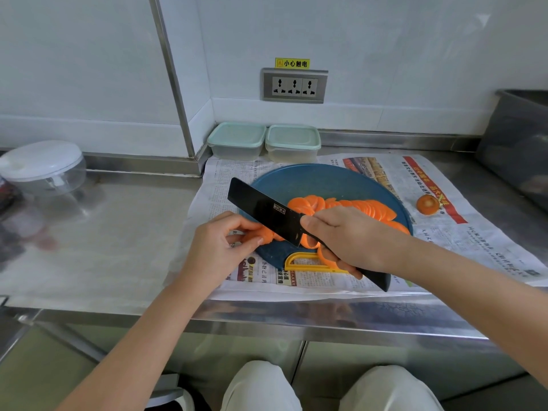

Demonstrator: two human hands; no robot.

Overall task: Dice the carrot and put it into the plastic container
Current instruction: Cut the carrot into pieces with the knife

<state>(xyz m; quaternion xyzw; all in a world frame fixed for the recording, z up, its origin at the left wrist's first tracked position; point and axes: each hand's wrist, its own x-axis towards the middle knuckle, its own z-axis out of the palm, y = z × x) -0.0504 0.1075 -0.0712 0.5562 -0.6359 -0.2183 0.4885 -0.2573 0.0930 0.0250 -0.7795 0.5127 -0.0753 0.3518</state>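
Now | left hand [218, 250] pinches carrot slices [268, 235] at board's [326, 180] near-left edge | right hand [353, 237] grips knife [261, 204], blade beside them

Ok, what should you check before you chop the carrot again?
1. Right hand grips the knife: ok.
2. Left hand clear of the blade: cannot tell, it pinches the carrot piece right beside it.
3. Cutting board flat on the newspaper: ok.
4. Plastic containers open for the dice: not ok, both lids on.
5. Peeler out of the way: not ok, at the board's near edge.
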